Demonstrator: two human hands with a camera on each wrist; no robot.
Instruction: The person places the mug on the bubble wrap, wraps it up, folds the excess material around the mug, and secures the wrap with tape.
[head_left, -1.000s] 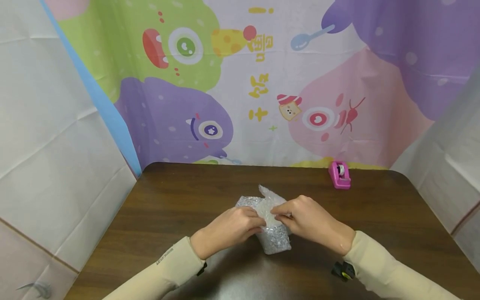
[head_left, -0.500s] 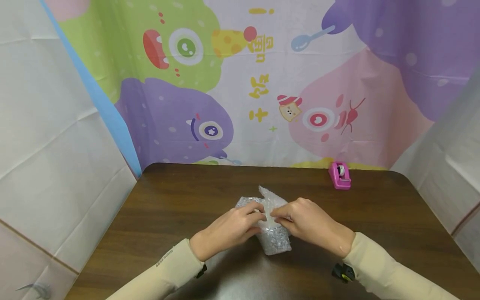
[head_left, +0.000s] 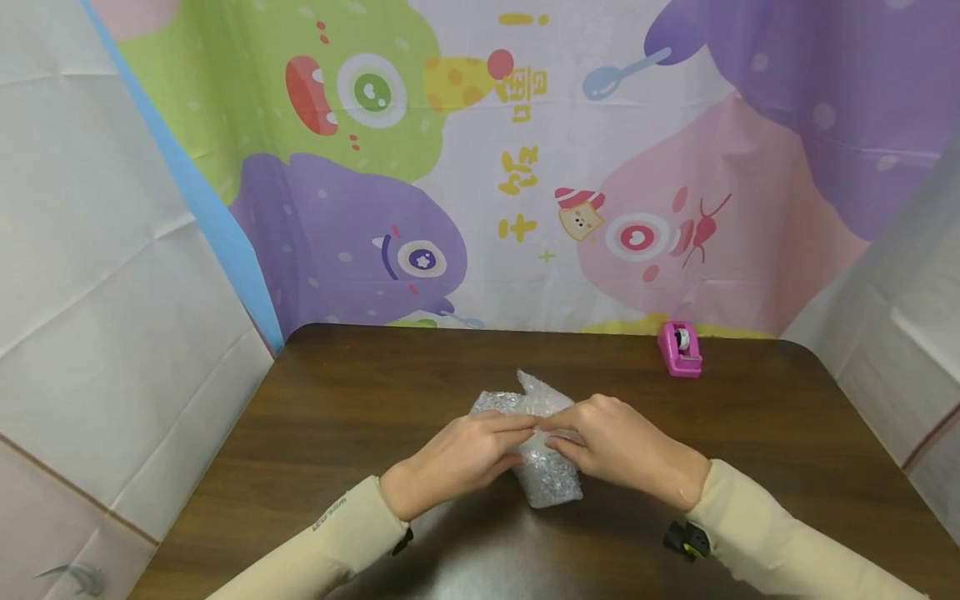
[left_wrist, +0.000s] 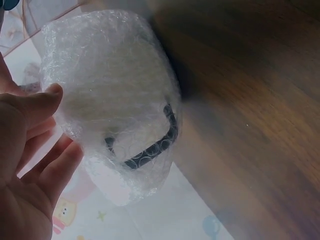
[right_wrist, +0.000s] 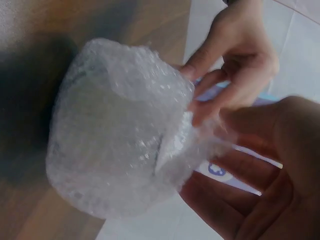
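Note:
A package in clear bubble wrap [head_left: 551, 479] sits on the table between both hands. Through the plastic, the left wrist view shows a pale object with a black angular strip [left_wrist: 152, 152]; its kind is unclear. My left hand [head_left: 468, 450] lies against the top of the package, fingers fairly straight and touching the wrap, its fingertips meeting those of the right. With thumb and fingers, my right hand [head_left: 622, 446] pinches a loose flap of the wrap [right_wrist: 207, 142] at the top. Another end of the wrap [head_left: 536, 387] sticks up behind the hands.
A pink tape dispenser [head_left: 681, 350] stands at the back right of the brown wooden table [head_left: 337, 392]. Behind the table hangs a cartoon-printed cloth [head_left: 487, 275], and pale sheets [head_left: 112, 250] flank both sides. A dark wrist device [head_left: 686, 542] hangs under the right sleeve.
My left fingers have lifted from their bent position and stretched across the package top to the right fingertips. The right hand and the package stay nearly in place.

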